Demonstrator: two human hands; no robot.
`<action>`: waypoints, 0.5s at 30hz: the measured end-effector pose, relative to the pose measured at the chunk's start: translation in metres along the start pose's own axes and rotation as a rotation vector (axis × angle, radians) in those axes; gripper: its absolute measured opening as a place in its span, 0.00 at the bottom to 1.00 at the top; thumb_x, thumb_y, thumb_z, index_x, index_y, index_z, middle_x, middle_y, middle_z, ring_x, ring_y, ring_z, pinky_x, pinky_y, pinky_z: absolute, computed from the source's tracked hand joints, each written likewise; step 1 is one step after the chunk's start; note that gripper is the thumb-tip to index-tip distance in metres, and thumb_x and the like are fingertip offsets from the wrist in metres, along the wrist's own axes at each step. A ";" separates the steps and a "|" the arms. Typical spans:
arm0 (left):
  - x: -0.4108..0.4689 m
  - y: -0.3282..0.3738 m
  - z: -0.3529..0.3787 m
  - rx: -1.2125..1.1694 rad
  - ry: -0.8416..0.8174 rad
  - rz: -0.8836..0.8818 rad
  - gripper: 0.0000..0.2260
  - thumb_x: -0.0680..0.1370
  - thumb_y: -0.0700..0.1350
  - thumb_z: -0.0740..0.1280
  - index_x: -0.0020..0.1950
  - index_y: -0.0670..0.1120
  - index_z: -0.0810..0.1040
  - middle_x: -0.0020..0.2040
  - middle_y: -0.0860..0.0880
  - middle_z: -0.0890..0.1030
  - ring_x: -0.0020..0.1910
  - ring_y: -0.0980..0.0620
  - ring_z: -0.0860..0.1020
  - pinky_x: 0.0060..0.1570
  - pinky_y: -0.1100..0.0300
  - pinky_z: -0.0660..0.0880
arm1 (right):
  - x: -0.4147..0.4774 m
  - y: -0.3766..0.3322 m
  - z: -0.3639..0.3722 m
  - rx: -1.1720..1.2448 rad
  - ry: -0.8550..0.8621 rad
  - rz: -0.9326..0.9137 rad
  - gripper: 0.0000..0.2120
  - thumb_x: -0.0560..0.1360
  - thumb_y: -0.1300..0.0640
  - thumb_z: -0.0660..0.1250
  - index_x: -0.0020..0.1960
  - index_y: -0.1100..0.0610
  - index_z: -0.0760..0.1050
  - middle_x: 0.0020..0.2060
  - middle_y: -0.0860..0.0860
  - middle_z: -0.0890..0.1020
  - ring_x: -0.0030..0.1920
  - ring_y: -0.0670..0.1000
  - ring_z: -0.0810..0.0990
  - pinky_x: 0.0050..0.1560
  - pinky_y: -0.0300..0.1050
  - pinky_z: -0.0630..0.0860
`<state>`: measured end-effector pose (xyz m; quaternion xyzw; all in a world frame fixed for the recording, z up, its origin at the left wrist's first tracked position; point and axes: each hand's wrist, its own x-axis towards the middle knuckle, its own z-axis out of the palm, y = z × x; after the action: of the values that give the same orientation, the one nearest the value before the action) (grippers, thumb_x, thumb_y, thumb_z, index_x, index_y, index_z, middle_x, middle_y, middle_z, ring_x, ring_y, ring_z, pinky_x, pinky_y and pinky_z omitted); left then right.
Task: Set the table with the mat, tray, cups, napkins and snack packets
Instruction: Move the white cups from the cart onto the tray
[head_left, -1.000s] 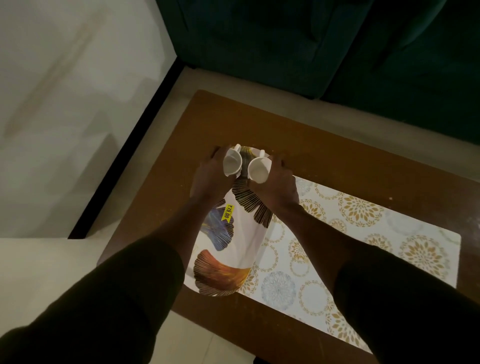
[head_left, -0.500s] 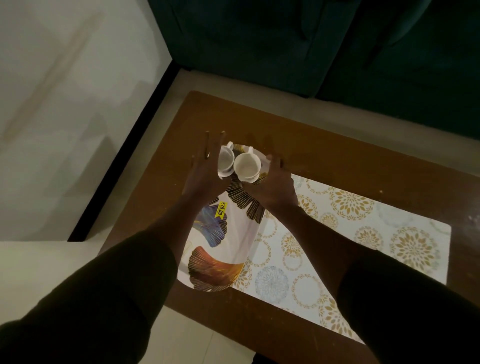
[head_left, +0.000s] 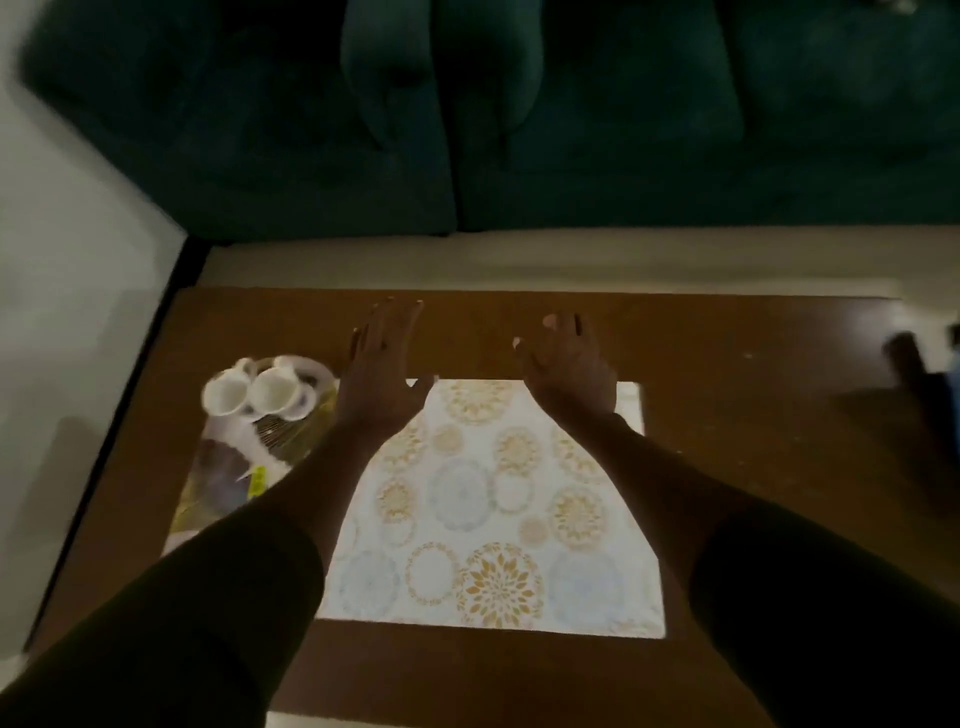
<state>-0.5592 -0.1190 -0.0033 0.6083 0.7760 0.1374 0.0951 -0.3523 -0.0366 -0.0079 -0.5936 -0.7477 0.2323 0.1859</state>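
Head view: both hands empty over table, tray with cups at left.

Left hand (head_left: 382, 384) and right hand (head_left: 569, 376) flat, fingers spread wide, holding nothing, over far edge of patterned mat (head_left: 483, 499); bare wood strip beyond fingertips to table's far edge. Mat lies centred on brown table (head_left: 753, 467), open wood right of it and along near edge. Leaf-print tray (head_left: 244, 467) sits at table's left end, just beside mat's left edge under left forearm; two white cups (head_left: 257, 397) upright, touching, on tray's far end. Dark green sofa (head_left: 467, 114) beyond table, pale floor strip between. Frame blurred; dark object at far right unclear.
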 end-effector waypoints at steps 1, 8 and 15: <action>0.009 0.032 0.011 -0.020 -0.025 0.020 0.36 0.75 0.53 0.71 0.78 0.51 0.56 0.79 0.44 0.60 0.77 0.41 0.58 0.74 0.45 0.58 | 0.004 0.029 -0.021 -0.005 0.027 0.025 0.22 0.76 0.41 0.61 0.63 0.54 0.67 0.59 0.52 0.73 0.53 0.55 0.78 0.43 0.47 0.73; 0.063 0.240 0.083 -0.200 -0.059 0.170 0.23 0.81 0.44 0.63 0.76 0.46 0.64 0.73 0.43 0.67 0.70 0.41 0.69 0.64 0.45 0.72 | 0.020 0.211 -0.166 -0.090 0.120 0.251 0.18 0.76 0.53 0.63 0.64 0.56 0.66 0.60 0.53 0.71 0.53 0.49 0.72 0.45 0.42 0.72; 0.097 0.414 0.158 -0.261 -0.152 0.301 0.24 0.80 0.47 0.64 0.75 0.50 0.62 0.73 0.47 0.66 0.64 0.45 0.74 0.51 0.57 0.73 | 0.013 0.350 -0.271 -0.093 0.287 0.386 0.20 0.75 0.56 0.63 0.65 0.58 0.67 0.63 0.55 0.72 0.59 0.56 0.75 0.45 0.45 0.69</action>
<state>-0.1534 0.0826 -0.0142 0.7084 0.6427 0.2028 0.2097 0.0753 0.0764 0.0161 -0.7603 -0.5963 0.1422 0.2149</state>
